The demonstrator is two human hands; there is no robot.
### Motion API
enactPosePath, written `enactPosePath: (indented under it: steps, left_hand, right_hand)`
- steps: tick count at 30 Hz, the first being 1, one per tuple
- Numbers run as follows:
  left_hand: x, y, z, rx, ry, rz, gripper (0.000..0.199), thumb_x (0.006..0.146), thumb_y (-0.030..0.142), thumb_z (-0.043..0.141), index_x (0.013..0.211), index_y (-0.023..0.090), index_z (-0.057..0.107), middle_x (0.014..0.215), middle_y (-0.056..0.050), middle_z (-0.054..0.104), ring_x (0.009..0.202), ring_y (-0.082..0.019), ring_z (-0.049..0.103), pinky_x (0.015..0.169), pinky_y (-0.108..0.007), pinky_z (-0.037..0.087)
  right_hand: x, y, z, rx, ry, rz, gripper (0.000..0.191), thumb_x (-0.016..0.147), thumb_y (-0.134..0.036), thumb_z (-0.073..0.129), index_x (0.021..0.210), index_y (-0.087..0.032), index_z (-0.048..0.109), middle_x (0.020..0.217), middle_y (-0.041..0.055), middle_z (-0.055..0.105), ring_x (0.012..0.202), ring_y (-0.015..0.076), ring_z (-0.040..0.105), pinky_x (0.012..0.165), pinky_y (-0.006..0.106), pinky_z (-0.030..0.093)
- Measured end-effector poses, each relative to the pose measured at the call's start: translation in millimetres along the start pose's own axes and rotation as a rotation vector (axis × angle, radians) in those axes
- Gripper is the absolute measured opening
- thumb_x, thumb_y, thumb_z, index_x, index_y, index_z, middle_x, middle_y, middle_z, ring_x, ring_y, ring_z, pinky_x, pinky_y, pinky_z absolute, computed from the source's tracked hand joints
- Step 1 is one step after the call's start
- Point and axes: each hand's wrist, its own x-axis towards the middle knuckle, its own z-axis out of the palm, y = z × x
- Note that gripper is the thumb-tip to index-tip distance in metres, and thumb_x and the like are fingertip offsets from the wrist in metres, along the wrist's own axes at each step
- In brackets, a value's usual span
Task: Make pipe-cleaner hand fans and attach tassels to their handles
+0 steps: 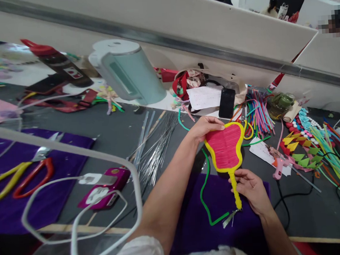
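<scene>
White cable (138,192), perhaps a charger's, loops left of the fan (225,145).

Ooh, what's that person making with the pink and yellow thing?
The left hand holds the top edge of a pink fan-shaped piece with a fuzzy yellow border. The right hand holds its yellow handle. A green fuzzy stem lies beside it, over a purple cloth.

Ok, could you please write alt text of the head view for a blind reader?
The left hand holds the top edge and the right hand the handle of a flat pink, yellow-edged fan shape above a dark purple cloth. On the grey table lie thin silver wires and a pink glue gun.
</scene>
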Motion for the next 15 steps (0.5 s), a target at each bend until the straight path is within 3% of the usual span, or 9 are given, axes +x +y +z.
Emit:
enactPosePath:
  steps: [15]
  left_hand:
    - [23.7,-19.3,-4.5,0.115,-0.038,-0.071,0.027,0.046,0.021,0.086,0.068,0.013,0.073,0.06,-0.004,0.07,0.051,-0.015,0.062,0.053,-0.026,0.049]
  right_hand:
    - [8.4,11.6,14.4,0.048,0.103,0.002,0.038,0.066,-0.018,0.083,0.097,-0.022,0.063,0.092,0.002,0.065,0.088,0.0172,0.061,0.072,0.028,0.056]
